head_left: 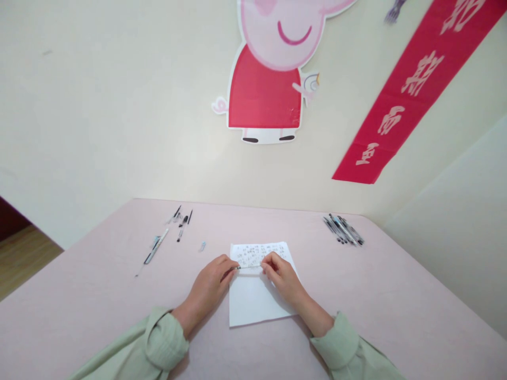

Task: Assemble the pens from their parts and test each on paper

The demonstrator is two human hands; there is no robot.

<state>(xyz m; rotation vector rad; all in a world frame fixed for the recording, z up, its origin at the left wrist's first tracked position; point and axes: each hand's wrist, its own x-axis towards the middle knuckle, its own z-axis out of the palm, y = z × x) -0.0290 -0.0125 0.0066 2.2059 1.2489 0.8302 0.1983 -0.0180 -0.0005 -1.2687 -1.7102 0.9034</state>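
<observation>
A thin pale pen (250, 266) with a dark end at its left lies level between my two hands, over a sheet of paper (261, 301). My left hand (214, 279) pinches the dark end. At the other end, the fingertips of my right hand (282, 277) are closed on the pen. Rows of dark handwriting cover the upper part of the paper, and its lower part is blank white. Whether the pen touches the paper, I cannot tell.
Several pens and loose pen parts (182, 224) lie at the back left, with a long white pen (156, 246) nearer. A small pale piece (203, 246) sits left of the paper. Several pens (344, 230) form a pile at right. Behind the pink tabletop (376, 306) stands a wall.
</observation>
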